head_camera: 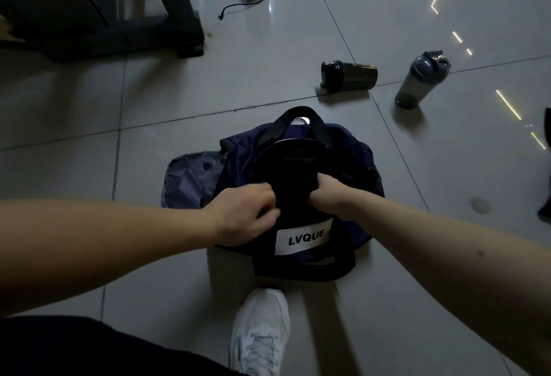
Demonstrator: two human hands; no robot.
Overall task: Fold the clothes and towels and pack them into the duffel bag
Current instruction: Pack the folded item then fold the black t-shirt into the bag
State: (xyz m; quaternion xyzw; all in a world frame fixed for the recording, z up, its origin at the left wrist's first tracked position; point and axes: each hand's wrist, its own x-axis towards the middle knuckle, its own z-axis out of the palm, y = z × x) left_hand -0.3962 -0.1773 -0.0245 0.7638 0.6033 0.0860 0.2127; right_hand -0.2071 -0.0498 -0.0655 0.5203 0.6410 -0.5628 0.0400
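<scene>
Clutching a black garment (295, 178), left hand (247, 214) and right hand (331, 193) meet over the duffel bag (354, 164), with open floor (238, 77) all round.

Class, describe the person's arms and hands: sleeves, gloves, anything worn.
The left forearm and right forearm are bare, no sleeve in view. The left hand and right hand wear no gloves; no watch, bracelet or ring shows in this dim picture.
</scene>
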